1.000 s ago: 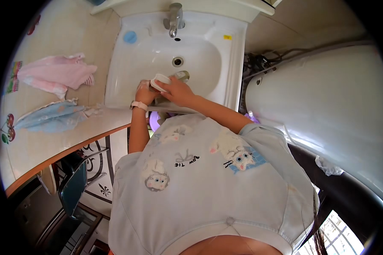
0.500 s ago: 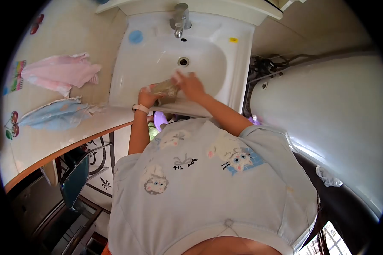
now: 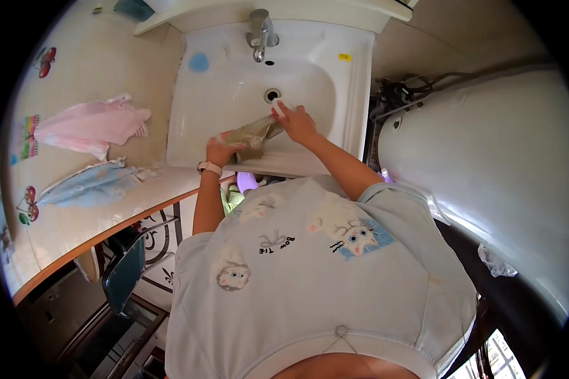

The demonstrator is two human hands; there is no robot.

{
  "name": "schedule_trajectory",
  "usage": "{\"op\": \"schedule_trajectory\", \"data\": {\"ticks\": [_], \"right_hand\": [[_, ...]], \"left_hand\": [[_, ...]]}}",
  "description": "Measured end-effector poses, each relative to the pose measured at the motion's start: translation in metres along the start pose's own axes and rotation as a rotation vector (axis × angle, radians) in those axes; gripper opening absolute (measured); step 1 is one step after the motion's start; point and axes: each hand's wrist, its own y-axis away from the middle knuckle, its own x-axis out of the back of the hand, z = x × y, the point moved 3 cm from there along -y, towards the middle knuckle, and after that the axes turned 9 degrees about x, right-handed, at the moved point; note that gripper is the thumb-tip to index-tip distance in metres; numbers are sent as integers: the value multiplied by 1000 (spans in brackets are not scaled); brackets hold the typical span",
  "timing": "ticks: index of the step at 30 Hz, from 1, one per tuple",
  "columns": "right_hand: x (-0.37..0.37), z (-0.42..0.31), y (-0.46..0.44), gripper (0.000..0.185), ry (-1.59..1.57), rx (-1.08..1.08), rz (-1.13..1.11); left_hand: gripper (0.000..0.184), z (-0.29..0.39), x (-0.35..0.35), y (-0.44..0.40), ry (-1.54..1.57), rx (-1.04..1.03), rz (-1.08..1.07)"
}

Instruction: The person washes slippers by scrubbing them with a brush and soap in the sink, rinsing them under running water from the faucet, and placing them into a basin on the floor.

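Nr drain (image 3: pixel 272 95), before faucet (image 3: pixel 260 33), olive cloth (image 3: pixel 253 139) slants fwd-right, lengthwise, from gripping L hand (image 3: pixel 220 151) to R hand (image 3: pixel 299 124), pinching white item (image 3: pixel 282 107).

Sink (image 3: pixel 182 126) ahead, tap (image 3: pixel 259 35) at far rim.
Drain (image 3: pixel 272 95) before tap. Sheet (image 3: pixel 253 144) between left hand (image 3: pixel 222 150) and right hand (image 3: pixel 299 124), near side. Two cloths (image 3: pixel 95 128) left of sink; hoses (image 3: pixel 401 90) right.
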Motion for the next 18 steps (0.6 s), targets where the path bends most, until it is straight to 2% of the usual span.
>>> {"op": "schedule_trajectory", "data": {"ticks": [2, 4, 5, 7, 8, 10, 11, 13, 14, 16, 18], "right_hand": [[-4, -19, 4, 45, 25, 23, -8], [4, -63, 21, 46, -72, 468, 78], [4, -63, 24, 46, -76, 463, 73], [6, -65, 20, 44, -107, 640, 113], [4, -56, 14, 44, -115, 639, 113], [3, -14, -5, 43, 65, -3, 1], [3, -15, -6, 43, 67, 1, 2], [13, -39, 0, 43, 203, 159, -105], [7, -48, 2, 43, 205, 158, -108], [-3, -87, 12, 43, -22, 688, 135], [1, -83, 14, 42, 2, 680, 142]], "left_hand": [[51, -3, -1, -3, 69, 60, -55], [54, 0, 2, 0, -129, -9, 7], [54, -9, -2, 0, -130, -5, 0], [55, -17, -5, -4, 7, -13, -113], [55, -21, -6, -2, 1, -10, -116], [54, 0, 1, 3, 97, 70, -98], [54, -1, 1, 2, 99, 70, -93], [53, -8, -5, -4, 108, 50, -69], [53, -16, -9, -8, 112, 52, -71], [54, -25, -10, -7, -141, -66, -81], [55, -18, -8, -1, -267, -122, 10]]}}
